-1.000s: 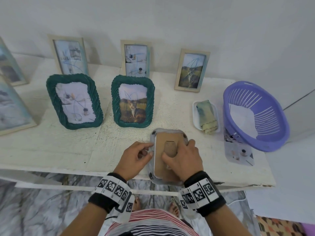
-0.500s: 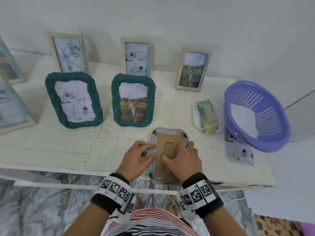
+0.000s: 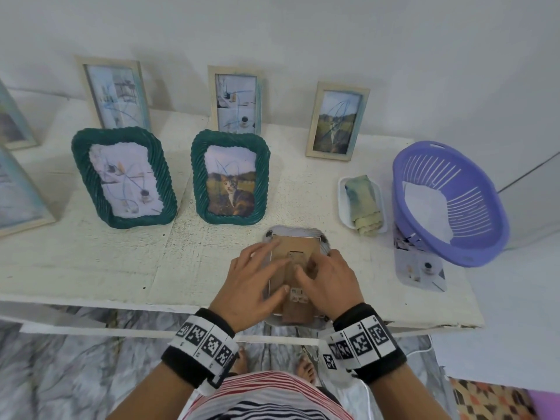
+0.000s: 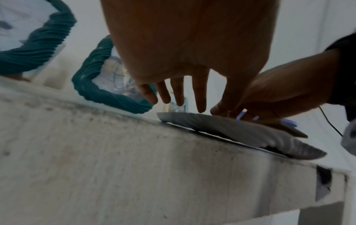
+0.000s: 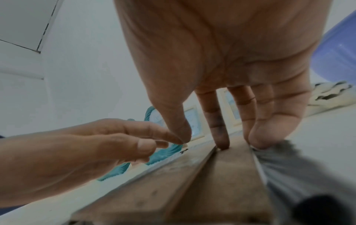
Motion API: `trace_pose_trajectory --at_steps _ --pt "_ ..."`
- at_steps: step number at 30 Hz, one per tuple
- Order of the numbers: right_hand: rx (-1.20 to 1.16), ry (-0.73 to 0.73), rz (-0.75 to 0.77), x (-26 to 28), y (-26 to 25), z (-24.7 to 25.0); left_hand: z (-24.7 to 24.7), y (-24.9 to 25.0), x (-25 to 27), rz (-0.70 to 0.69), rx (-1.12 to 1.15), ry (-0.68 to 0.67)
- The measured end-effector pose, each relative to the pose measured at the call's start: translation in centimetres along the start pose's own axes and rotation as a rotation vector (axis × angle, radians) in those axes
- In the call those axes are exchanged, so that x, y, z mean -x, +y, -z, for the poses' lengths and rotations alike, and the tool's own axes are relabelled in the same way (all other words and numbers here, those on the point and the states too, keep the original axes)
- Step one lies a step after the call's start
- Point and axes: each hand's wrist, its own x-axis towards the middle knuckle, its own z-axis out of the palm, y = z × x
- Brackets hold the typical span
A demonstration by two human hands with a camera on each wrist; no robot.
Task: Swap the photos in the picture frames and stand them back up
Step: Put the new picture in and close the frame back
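Note:
A grey frame (image 3: pixel 295 232) lies face down at the table's front edge, its brown cardboard backing (image 3: pixel 298 247) turned up. My left hand (image 3: pixel 257 277) rests on the backing's left half with its fingers straight and spread. My right hand (image 3: pixel 330 280) presses its fingertips on the backing's stand flap. In the right wrist view the right hand's fingers (image 5: pixel 219 134) stand straight on the backing (image 5: pixel 221 182), beside the left hand (image 5: pixel 77 152). The left wrist view shows the grey frame (image 4: pixel 240 132) overhanging the table edge. A loose photo (image 3: pixel 421 268) lies flat at the right.
Two green frames (image 3: pixel 124 177) (image 3: pixel 230 177) stand behind the grey one, and several pale wooden frames (image 3: pixel 236 101) line the wall. A purple basket (image 3: pixel 448 204) sits partly on the loose photo. A white dish (image 3: pixel 344 204) holds a folded cloth.
My left hand has moved from the grey frame's left edge onto the backing and spread its fingers. The right hand has stayed on the backing.

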Motion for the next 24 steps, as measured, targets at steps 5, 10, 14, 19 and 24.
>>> trace_pose_trajectory --at_steps 5,10,14,19,24 --pt "-0.028 0.025 0.236 1.2 2.7 0.9 -0.4 0.5 -0.1 0.006 -0.095 -0.094" --pt "-0.027 0.062 0.474 4.8 6.4 0.0 -0.8 0.2 0.0 0.0 -0.076 -0.088" --pt "-0.011 0.089 0.562 6.6 7.8 -1.0 -1.1 0.0 0.0 0.008 -0.056 -0.093" --pt "-0.026 0.158 0.597 7.1 8.5 -2.1 -0.9 0.0 0.1 0.015 0.015 -0.097" --pt "-0.015 0.166 0.614 7.0 9.0 -2.4 -0.8 0.0 0.1 0.007 0.016 -0.088"
